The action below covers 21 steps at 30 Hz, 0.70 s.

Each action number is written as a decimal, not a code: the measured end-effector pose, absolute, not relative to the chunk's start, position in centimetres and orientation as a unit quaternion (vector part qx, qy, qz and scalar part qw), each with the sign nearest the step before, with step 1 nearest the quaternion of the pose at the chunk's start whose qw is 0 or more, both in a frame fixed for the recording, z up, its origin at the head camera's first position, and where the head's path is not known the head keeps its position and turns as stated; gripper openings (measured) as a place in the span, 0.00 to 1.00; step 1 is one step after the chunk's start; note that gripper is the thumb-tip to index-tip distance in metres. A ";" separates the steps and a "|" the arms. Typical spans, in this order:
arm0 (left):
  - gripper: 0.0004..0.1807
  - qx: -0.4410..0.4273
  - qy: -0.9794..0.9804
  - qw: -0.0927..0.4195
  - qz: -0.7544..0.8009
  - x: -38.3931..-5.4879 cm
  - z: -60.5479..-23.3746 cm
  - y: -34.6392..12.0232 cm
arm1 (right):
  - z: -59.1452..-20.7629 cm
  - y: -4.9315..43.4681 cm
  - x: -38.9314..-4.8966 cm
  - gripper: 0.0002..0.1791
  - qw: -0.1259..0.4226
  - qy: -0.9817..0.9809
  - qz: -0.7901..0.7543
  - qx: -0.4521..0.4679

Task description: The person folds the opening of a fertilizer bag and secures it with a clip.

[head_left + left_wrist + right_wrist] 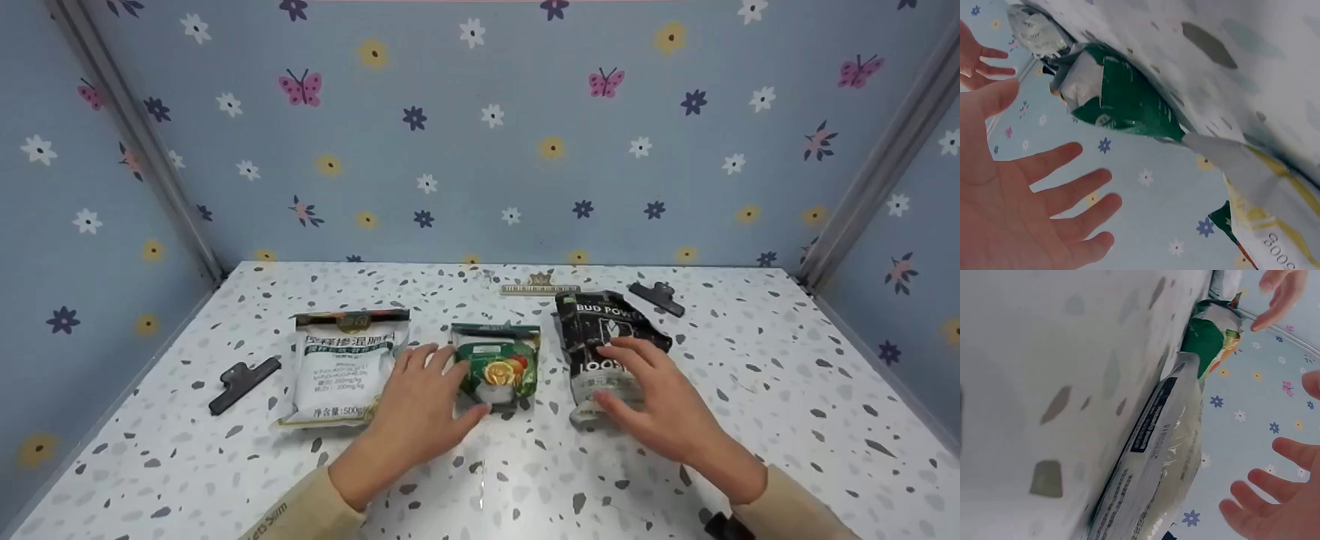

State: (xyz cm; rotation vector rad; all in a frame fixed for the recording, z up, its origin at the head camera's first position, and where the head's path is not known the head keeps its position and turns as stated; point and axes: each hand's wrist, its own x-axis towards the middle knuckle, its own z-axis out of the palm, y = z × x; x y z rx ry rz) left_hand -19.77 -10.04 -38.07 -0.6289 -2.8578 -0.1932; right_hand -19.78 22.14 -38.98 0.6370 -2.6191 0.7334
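Note:
My left hand (pixel 420 409) hovers with spread fingers between a white bag printed 500g (pixel 337 371) and a smaller green bag with fruit pictures (pixel 486 354). In the left wrist view its fingers (pixel 1081 185) stand apart from the green bag (pixel 1129 95) and hold nothing. Over the lower right part of a black bag lettered BUD POWER (pixel 581 341) is my right hand (pixel 667 412), fingers loosely bent. The right wrist view shows a gap between those fingers (pixel 1264 489) and that bag's pale, see-through lower end (pixel 1171 455). All three bags lie on the table.
A black clip (pixel 244 384) lies left of the white bag. Behind the bags are a gold clip with a crown-like top (pixel 540 285) and another black clip (pixel 657 298). Flower-patterned panels (pixel 487 150) enclose the speckled table (pixel 787 390) at the back and sides.

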 end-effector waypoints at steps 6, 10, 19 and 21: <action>0.25 -0.186 -0.965 0.146 -0.113 -20.7 -36.3 -11.6 | -38.6 21.9 -20.2 0.21 0.192 -0.892 0.331 0.242; 0.22 -0.165 -0.964 0.150 -0.147 -21.9 -34.9 -12.6 | -38.1 21.6 -20.6 0.17 0.177 -0.883 0.371 0.226; 0.24 -0.121 -0.961 0.131 -0.213 -23.0 -33.8 -15.5 | -37.0 18.6 -21.7 0.15 0.131 -0.861 0.435 0.229; 0.25 -0.113 -0.961 0.126 -0.219 -23.3 -33.7 -16.1 | -36.5 17.7 -22.0 0.15 0.116 -0.857 0.445 0.234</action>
